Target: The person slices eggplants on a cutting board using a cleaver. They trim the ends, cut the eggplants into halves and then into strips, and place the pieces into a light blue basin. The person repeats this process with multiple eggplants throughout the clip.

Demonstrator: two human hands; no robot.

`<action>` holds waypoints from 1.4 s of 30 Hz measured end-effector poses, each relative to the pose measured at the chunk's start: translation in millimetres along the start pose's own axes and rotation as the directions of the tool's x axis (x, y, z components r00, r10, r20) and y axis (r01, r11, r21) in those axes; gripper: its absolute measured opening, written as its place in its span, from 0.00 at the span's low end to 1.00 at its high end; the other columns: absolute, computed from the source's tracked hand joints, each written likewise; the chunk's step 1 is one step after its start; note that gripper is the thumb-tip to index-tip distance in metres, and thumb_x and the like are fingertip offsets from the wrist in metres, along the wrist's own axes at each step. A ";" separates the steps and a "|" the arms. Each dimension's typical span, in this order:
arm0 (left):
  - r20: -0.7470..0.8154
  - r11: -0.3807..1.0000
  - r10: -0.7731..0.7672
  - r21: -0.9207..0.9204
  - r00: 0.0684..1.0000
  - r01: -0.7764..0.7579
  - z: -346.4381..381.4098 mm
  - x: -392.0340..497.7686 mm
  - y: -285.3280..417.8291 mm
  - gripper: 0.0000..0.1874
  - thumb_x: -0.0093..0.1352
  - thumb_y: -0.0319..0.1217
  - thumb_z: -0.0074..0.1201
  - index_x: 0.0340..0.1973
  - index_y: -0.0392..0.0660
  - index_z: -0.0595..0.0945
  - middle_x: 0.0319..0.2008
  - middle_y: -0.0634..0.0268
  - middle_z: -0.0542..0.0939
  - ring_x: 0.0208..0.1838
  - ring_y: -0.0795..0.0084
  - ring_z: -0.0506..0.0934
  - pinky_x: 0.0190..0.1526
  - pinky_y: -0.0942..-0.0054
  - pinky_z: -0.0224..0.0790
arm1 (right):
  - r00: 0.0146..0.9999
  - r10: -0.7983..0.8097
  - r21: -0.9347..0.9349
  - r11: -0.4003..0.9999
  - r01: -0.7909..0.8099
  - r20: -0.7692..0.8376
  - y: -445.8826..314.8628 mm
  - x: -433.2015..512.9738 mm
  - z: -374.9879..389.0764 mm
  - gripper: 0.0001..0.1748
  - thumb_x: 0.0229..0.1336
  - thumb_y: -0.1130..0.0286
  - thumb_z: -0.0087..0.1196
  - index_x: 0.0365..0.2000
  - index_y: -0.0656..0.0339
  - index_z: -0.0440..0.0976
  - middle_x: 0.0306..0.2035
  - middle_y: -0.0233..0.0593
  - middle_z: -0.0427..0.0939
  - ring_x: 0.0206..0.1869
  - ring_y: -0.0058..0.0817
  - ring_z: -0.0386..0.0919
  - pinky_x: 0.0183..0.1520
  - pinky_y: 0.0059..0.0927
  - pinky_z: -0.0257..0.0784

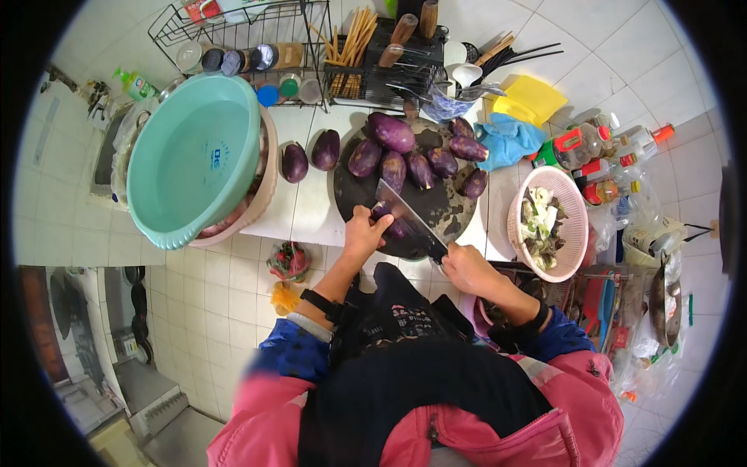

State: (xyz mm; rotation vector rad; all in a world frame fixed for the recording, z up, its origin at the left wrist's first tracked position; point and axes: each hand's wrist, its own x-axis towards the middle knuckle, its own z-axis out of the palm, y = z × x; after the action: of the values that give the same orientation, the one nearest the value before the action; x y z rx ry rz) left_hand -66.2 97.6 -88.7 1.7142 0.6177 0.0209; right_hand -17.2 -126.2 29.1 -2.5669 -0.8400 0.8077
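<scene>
My right hand point(468, 268) grips the black handle of a kitchen knife point(405, 213), whose wide blade slants up and left over a dark round cutting board point(452, 201). My left hand point(363, 232) holds a purple eggplant point(398, 226) near the board's front edge. The blade lies over that eggplant and hides part of it; how deep it cuts, I cannot tell. Several whole eggplants point(391, 132) with their stem ends trimmed lie across the board's far half. Two more, a rounder eggplant point(295, 163) and another eggplant point(325, 149), rest on the white tiled counter to the left.
A teal basin point(192, 163) tilts over a pink basin point(268, 175) at left. On the right stands a pink colander point(578, 233) with vegetable trimmings. Behind the board are a knife block point(408, 58), a wire rack point(251, 35), and a blue cloth point(508, 140). Bottles point(575, 146) crowd the right.
</scene>
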 end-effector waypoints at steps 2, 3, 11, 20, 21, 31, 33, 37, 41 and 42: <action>0.010 1.000 0.007 -0.025 1.000 -0.007 -0.1 -0.5 -0.8 0.30 0.66 0.44 0.65 0.43 0.29 0.68 0.22 0.55 0.79 0.17 0.68 0.79 0.17 0.72 0.72 | 0.986 -0.131 0.071 0.988 0.139 -0.106 -7.4 13.0 4.2 0.10 0.55 0.75 0.51 0.29 0.76 0.70 0.25 0.68 0.77 0.32 0.65 0.77 0.37 0.57 0.73; 0.007 1.000 0.003 -0.014 1.000 -0.003 0.0 -0.8 -1.1 0.29 0.66 0.43 0.65 0.42 0.29 0.68 0.23 0.55 0.79 0.17 0.69 0.79 0.17 0.72 0.72 | 0.980 -0.148 0.091 0.983 0.161 -0.130 -11.6 20.4 7.0 0.10 0.55 0.75 0.51 0.29 0.76 0.70 0.25 0.68 0.77 0.32 0.65 0.77 0.37 0.57 0.73; 0.018 0.999 -0.022 -0.033 1.000 0.023 0.3 1.2 -1.6 0.29 0.66 0.41 0.65 0.43 0.28 0.68 0.24 0.55 0.78 0.18 0.69 0.80 0.17 0.72 0.74 | 0.999 -0.032 0.003 0.999 0.032 -0.029 -10.8 15.2 6.0 0.08 0.54 0.77 0.51 0.28 0.75 0.70 0.25 0.68 0.76 0.32 0.65 0.77 0.37 0.57 0.74; 0.018 0.999 -0.004 -0.040 1.000 0.004 0.0 -0.1 -0.9 0.28 0.67 0.40 0.64 0.43 0.27 0.67 0.25 0.54 0.78 0.18 0.69 0.80 0.17 0.72 0.74 | 0.992 -0.098 -0.013 0.995 0.097 -0.074 -7.3 5.1 8.7 0.08 0.53 0.76 0.51 0.25 0.74 0.71 0.25 0.68 0.76 0.31 0.64 0.78 0.37 0.56 0.74; 0.017 0.999 0.003 -0.055 1.000 -0.002 1.2 -0.9 -1.2 0.28 0.67 0.40 0.64 0.43 0.27 0.67 0.24 0.54 0.78 0.18 0.69 0.80 0.17 0.72 0.74 | 0.999 0.008 -0.045 0.999 -0.009 -0.036 -6.8 1.9 8.1 0.08 0.53 0.76 0.51 0.25 0.74 0.72 0.25 0.68 0.76 0.32 0.63 0.78 0.37 0.56 0.74; -0.002 0.987 -0.018 -0.162 1.000 0.017 4.0 -2.5 -9.0 0.28 0.66 0.39 0.66 0.45 0.31 0.66 0.23 0.54 0.79 0.19 0.66 0.82 0.19 0.72 0.75 | 0.993 -0.092 0.020 0.995 0.093 -0.070 -3.5 30.3 32.1 0.07 0.53 0.77 0.50 0.29 0.75 0.71 0.27 0.68 0.77 0.35 0.65 0.78 0.41 0.56 0.74; 0.007 0.989 0.015 -0.149 1.000 -0.013 3.2 -2.3 -11.5 0.27 0.67 0.38 0.65 0.45 0.32 0.66 0.24 0.56 0.78 0.20 0.67 0.82 0.19 0.72 0.75 | 0.982 -0.139 0.040 0.989 0.146 -0.128 -1.6 33.7 42.1 0.07 0.53 0.78 0.51 0.29 0.75 0.70 0.26 0.67 0.77 0.33 0.64 0.79 0.39 0.55 0.75; 0.111 0.963 -0.041 -0.260 0.993 0.069 -4.1 -2.4 -12.9 0.25 0.68 0.37 0.63 0.47 0.35 0.66 0.29 0.56 0.78 0.24 0.65 0.83 0.23 0.71 0.77 | 0.973 -0.149 -0.082 0.987 0.136 -0.174 -7.6 46.6 68.4 0.06 0.51 0.79 0.51 0.29 0.75 0.69 0.23 0.67 0.77 0.30 0.61 0.80 0.34 0.54 0.76; 0.177 0.927 -0.130 -0.327 0.976 0.183 -18.5 -9.9 -11.1 0.21 0.69 0.33 0.59 0.50 0.37 0.67 0.33 0.56 0.77 0.27 0.64 0.83 0.26 0.70 0.79 | 0.971 -0.159 -0.128 0.982 0.137 -0.180 6.0 36.9 68.2 0.05 0.50 0.80 0.49 0.28 0.75 0.69 0.21 0.66 0.77 0.27 0.62 0.80 0.31 0.56 0.77; 0.186 0.929 -0.155 -0.306 0.970 0.207 -22.3 -12.4 -10.4 0.20 0.70 0.32 0.58 0.51 0.38 0.68 0.33 0.56 0.77 0.27 0.64 0.83 0.27 0.69 0.79 | 0.976 -0.147 -0.106 0.986 0.131 -0.160 13.0 30.5 63.6 0.05 0.51 0.80 0.49 0.28 0.75 0.69 0.21 0.66 0.77 0.27 0.62 0.80 0.32 0.56 0.77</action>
State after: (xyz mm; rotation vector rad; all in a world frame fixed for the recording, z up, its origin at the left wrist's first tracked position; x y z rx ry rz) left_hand -88.4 113.8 -88.9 1.3218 0.6147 -0.1382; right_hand -29.5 -109.6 -39.5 -2.5791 -1.0132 0.5146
